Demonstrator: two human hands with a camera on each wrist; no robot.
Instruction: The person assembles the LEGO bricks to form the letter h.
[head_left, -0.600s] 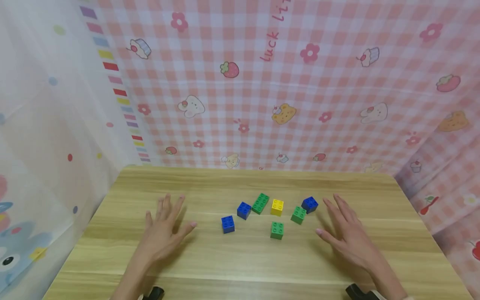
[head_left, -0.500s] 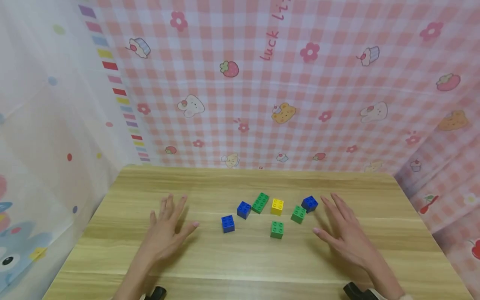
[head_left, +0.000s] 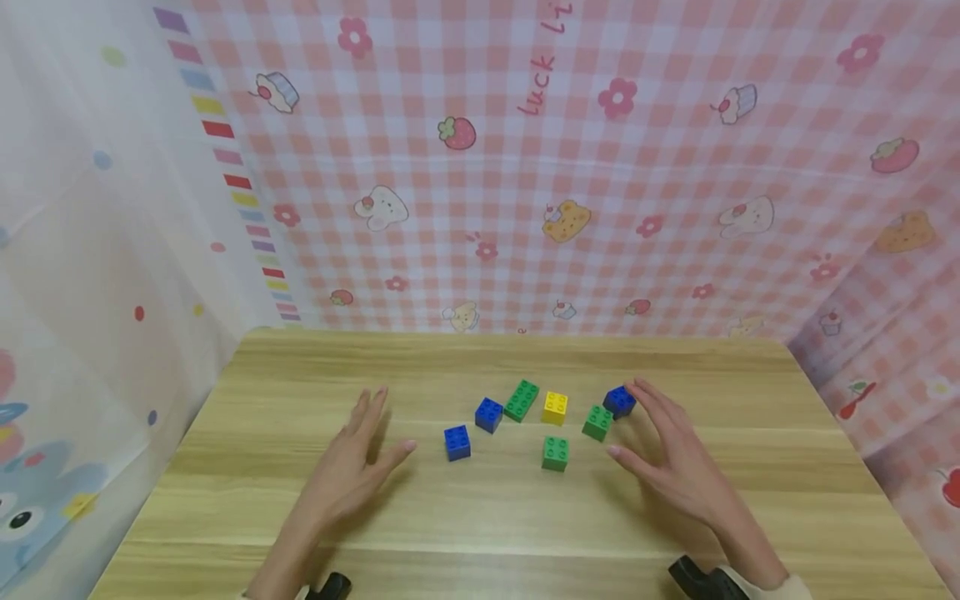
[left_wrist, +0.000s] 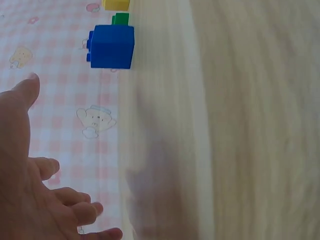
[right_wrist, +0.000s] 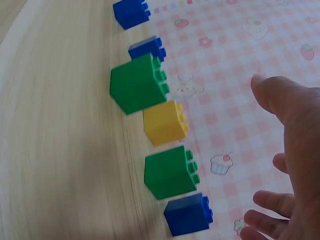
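Several toy building bricks lie apart on the wooden table. My left hand [head_left: 347, 471], fingers extended and holding nothing, hovers left of a blue brick [head_left: 457, 443]. A second blue brick [head_left: 489, 414] and a long green brick [head_left: 521, 401] lie behind it. The yellow brick [head_left: 555, 408] is in the middle, with a square green brick [head_left: 556, 453] in front. On the right, another green brick [head_left: 597, 422] lies close to the third blue brick [head_left: 618, 402]. Over that pair's right side, my right hand [head_left: 684, 467] hangs with fingers extended, its palm bare in the right wrist view.
The wooden table [head_left: 480, 533] ends at the back against a pink checked cloth [head_left: 480, 183]. A white cloth with coloured dots [head_left: 142, 233] hangs along the left. Black straps [head_left: 705, 579] circle both wrists.
Both hands have moved inward: the left hand rightward towards the near blue brick, the right hand leftward towards the right blue brick. The bricks have stayed in place on the table.
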